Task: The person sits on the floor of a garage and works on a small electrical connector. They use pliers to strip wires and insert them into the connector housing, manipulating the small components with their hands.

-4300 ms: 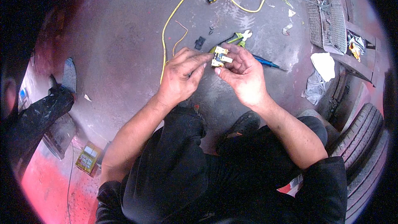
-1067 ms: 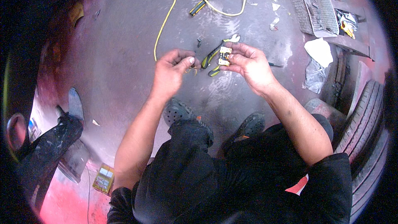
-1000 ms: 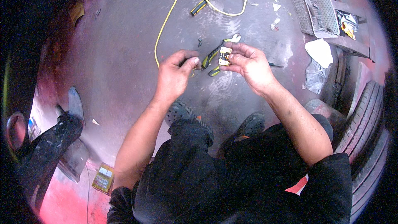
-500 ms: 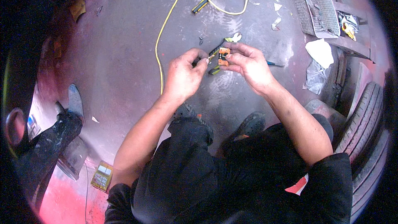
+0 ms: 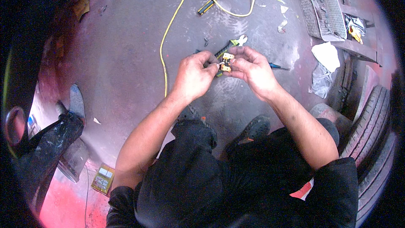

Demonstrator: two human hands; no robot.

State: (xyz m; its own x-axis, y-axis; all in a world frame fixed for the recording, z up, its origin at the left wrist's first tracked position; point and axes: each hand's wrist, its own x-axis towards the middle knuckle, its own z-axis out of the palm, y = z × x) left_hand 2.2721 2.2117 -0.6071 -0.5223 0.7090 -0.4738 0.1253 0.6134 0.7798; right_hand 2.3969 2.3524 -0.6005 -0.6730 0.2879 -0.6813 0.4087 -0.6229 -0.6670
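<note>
My right hand (image 5: 256, 72) grips a small orange-yellow and black part (image 5: 228, 56), which looks like an electrical fitting, between thumb and fingers. Beside it, my left hand (image 5: 193, 75) is closed in a pinch, with its fingertips at the part's left side. Something small and pale shows at those fingertips, too small to name. On the floor beneath lies a tool with black and green handles (image 5: 222, 50), partly hidden by my hands. A blue-handled screwdriver (image 5: 275, 65) lies just right of my right hand, its handle partly covered.
A yellow cable (image 5: 165, 44) runs along the floor and loops near a black-and-yellow screwdriver (image 5: 206, 7). To the right are a perforated metal tray (image 5: 301, 6), a white cloth (image 5: 325, 55) and tyres (image 5: 371, 118). Another person's leg (image 5: 59, 137) is at the left, near a small box (image 5: 102, 179).
My left hand has moved right, bringing its fingertips up against the part. The part has tilted in my right hand and now looks brighter.
</note>
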